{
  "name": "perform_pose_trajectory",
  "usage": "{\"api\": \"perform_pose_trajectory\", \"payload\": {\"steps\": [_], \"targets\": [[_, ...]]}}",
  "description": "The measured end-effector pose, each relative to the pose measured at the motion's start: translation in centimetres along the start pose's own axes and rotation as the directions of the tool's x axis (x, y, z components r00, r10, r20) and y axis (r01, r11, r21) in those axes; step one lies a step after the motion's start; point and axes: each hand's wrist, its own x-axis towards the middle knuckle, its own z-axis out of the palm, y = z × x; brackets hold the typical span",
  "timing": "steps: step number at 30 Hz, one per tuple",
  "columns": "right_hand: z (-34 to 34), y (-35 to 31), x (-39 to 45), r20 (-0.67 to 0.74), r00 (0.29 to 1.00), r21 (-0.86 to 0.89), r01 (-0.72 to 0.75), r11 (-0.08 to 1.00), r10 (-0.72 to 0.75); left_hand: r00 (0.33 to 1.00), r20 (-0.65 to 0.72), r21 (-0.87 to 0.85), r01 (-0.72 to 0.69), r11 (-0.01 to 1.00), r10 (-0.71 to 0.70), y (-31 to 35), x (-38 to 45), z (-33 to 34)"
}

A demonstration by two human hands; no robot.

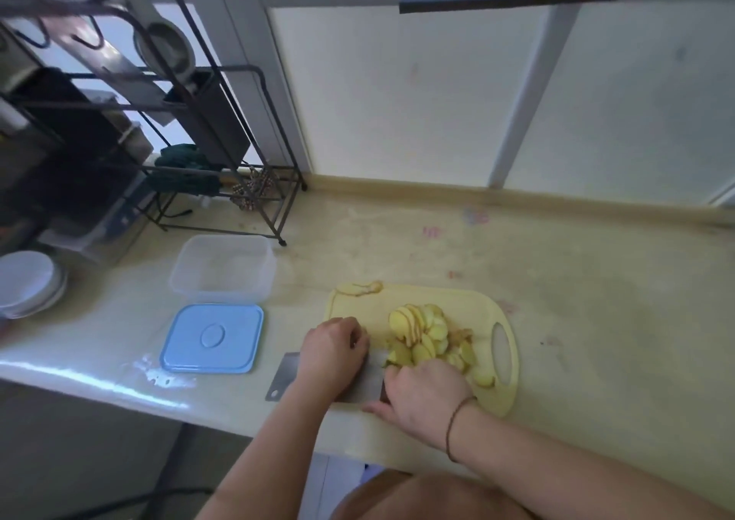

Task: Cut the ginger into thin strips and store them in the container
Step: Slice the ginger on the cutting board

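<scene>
1. On the far left a stack of plates (pixel 28 281) sits near the counter (pixel 557 301) edge; I count one stack, but how many plates are in it I cannot tell.
2. One clear container (pixel 222 267) stands open and looks empty. One blue lid (pixel 212 338) lies just in front of it, apart from it. Both are well left of the board, so carried strips may drop on the counter on the way.
3. One cleaver (pixel 286 376) lies flat, its blade end sticking out past the board toward the lid. The risk here: the edge is near fingers, and if the blade tilts or slides, it can cut the hand or slip off the counter.
4. The left hand (pixel 332 354) rests over the cleaver with the fingers curled; whether it really grips something I cannot tell.
5. One yellow cutting board (pixel 469 301) holds the ginger slices (pixel 419 330), a fanned pile; too many overlap to count. They are still slices, not strips. One separate ginger scrap (pixel 360 287) lies at the far-left corner of the board and could fall off.
6. The right hand (pixel 427 390) is closed around the cleaver handle, I judge, close beside the left hand; the near slices could be pushed off.
</scene>
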Motion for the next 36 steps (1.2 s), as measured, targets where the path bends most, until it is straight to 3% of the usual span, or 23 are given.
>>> {"api": "perform_pose_trajectory", "payload": {"steps": [3, 5, 7, 10, 18, 20, 25, 29, 31, 33, 34, 36], "targets": [[0.0, 0.2, -0.1, -0.008, 1.0, -0.008, 0.026, 1.0, -0.026, 0.998, -0.066, -0.168, -0.005, 0.986, -0.006, -0.4, 0.0, 0.0], [0.1, 0.5, -0.2, -0.007, 1.0, -0.012, 0.03, 0.999, -0.03, 0.99, -0.106, -0.225, -0.115, 0.968, 0.093, 0.0, -0.5, -0.1], [0.0, 0.8, -0.2, -0.012, 0.999, -0.013, 0.029, 0.999, -0.03, 0.984, -0.026, -0.132, -0.177, 0.975, 0.175, 0.6, -1.0, 0.1], [-0.4, 0.9, -0.6, -0.011, 0.999, -0.016, 0.03, 0.999, -0.03, 0.983, 0.15, 0.043, -0.112, 0.993, 0.105, 0.8, -1.2, 0.4], [-0.1, 0.9, -0.9, -0.012, 0.998, -0.037, 0.068, 0.997, -0.068, 0.994, 0.107, 0.174, 0.004, 0.985, -0.023, 1.5, -0.1, -0.1], [-0.2, 0.9, -1.2, -0.001, 0.996, -0.04, 0.087, 0.995, -0.087, 0.998, 0.06, 0.172, 0.022, 0.985, -0.033, 1.4, 0.5, 0.0], [-0.1, 2.5, -2.9, 0.004, 0.996, 0.014, 0.09, 0.996, -0.09, 0.972, -0.231, 0.005, -0.046, 0.999, 0.046, 1.2, 3.2, -2.4], [1.4, 6.3, -7.4, -0.042, 0.999, 0.273, -0.022, 0.962, 0.035, 0.949, -0.294, -0.064, -0.138, 0.988, 0.113, 1.2, 4.4, -5.5], [2.3, 8.8, -10.5, 0.009, 0.994, 0.479, -0.101, 0.872, 0.11, 0.934, -0.325, -0.071, -0.18, 0.981, 0.148, 1.9, 4.0, -5.5], [3.4, 10.9, -13.2, 0.048, 0.977, 0.711, -0.178, 0.681, 0.206, 0.898, -0.355, -0.004, -0.279, 0.96, 0.26, 3.1, 2.9, -4.0], [4.0, 11.5, -14.2, 0.076, 0.957, 0.817, -0.222, 0.532, 0.281, 0.877, -0.341, 0.044, -0.345, 0.937, 0.339, 3.9, 2.3, -2.8], [5.3, 11.8, -15.7, 0.234, 0.885, 0.952, -0.293, 0.09, 0.403, 0.844, -0.209, 0.101, -0.484, 0.869, 0.494, 5.9, 1.1, 0.0]]}}
